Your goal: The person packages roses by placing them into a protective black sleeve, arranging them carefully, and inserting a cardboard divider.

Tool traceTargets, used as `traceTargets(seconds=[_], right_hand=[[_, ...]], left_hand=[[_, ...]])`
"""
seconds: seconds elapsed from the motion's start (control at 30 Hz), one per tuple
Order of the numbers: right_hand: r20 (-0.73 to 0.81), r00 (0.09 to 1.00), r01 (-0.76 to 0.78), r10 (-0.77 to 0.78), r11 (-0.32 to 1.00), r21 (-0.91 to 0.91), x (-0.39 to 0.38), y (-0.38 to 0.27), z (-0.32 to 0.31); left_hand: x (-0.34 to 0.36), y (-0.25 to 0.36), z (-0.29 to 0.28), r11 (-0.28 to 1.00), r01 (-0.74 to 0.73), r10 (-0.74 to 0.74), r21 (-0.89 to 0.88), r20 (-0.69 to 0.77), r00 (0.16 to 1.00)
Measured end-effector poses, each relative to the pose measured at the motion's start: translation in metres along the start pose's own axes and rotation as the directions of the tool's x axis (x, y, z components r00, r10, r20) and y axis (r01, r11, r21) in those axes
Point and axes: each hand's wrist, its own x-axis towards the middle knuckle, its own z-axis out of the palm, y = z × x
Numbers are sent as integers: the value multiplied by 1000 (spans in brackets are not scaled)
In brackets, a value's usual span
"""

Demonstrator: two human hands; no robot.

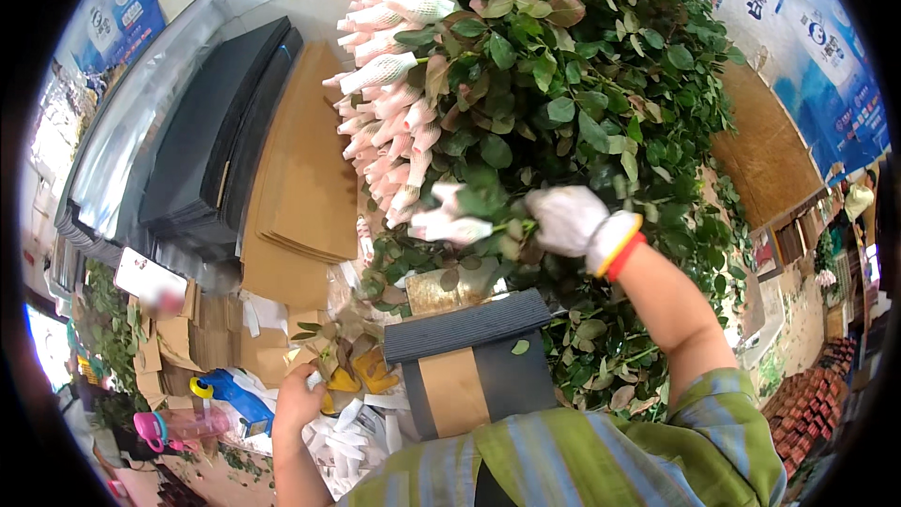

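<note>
My right hand [569, 221], in a white glove with a yellow and red cuff, is closed round the stems of a few roses [452, 225]. Their heads are wrapped in pale netting sleeves and point left, slightly blurred. Just beyond lies a big pile of roses [389, 75], netted heads to the left and leafy stems [591, 84] to the right. My bare left hand [297, 399] is low on the left with curled fingers, beside yellow gloves [374, 372] and some leaves. Whatever it may hold is hidden. White netting sleeves [343, 441] lie heaped next to it.
A dark corrugated box [469, 357] with a brown band stands close in front of me. Dark cardboard sheets [211, 122] and brown sheets [305, 160] are stacked at left. A phone [148, 280], a blue bottle [235, 399] and a pink bottle [183, 425] are nearer.
</note>
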Motion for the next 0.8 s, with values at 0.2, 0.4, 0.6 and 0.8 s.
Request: traceTargets(seconds=[0.2, 0.4, 0.6, 0.8], right_hand=[[-2, 1000, -15, 15, 992, -125, 16, 38, 62], [187, 977, -99, 99, 995, -6, 19, 15, 66], [-250, 967, -23, 47, 995, 97, -56, 11, -21], [-767, 559, -183, 316, 949, 258, -187, 62, -110]], left_hand=[[39, 17, 76, 982, -139, 117, -128, -164, 979], [22, 56, 69, 971, -236, 237, 38, -261, 936], [6, 97, 18, 858, -511, 431, -53, -468, 772], [-44, 127, 16, 640, -744, 687, -193, -290, 666]])
